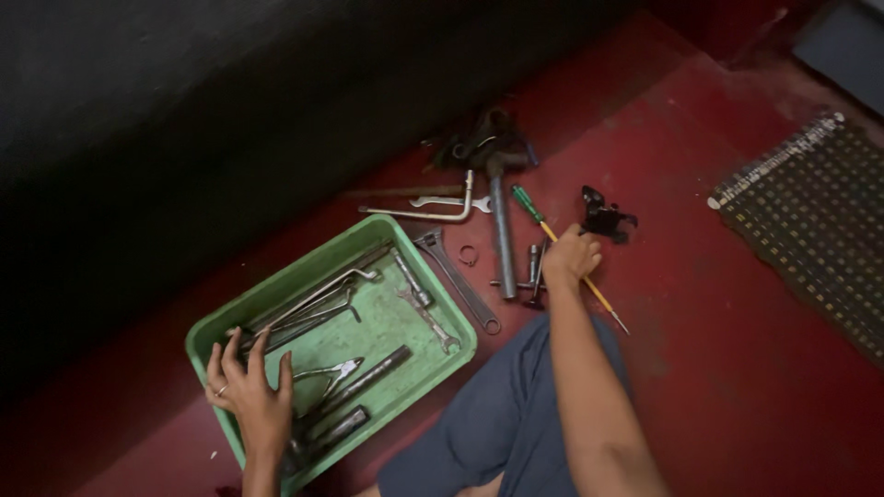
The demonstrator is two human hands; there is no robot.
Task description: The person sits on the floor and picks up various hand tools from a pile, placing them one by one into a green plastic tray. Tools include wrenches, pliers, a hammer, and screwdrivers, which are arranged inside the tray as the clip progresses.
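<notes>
On the red floor, my left hand (250, 391) rests spread in the green tray (304, 276) of tools; my right hand (571, 258) pinches the screwdriver (552, 235) — wrenches (456, 276) still lie outside.

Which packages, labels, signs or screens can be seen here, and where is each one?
None in view: only loose metal tools in a green tray and on the red floor, with a woven mat at the right.
</notes>
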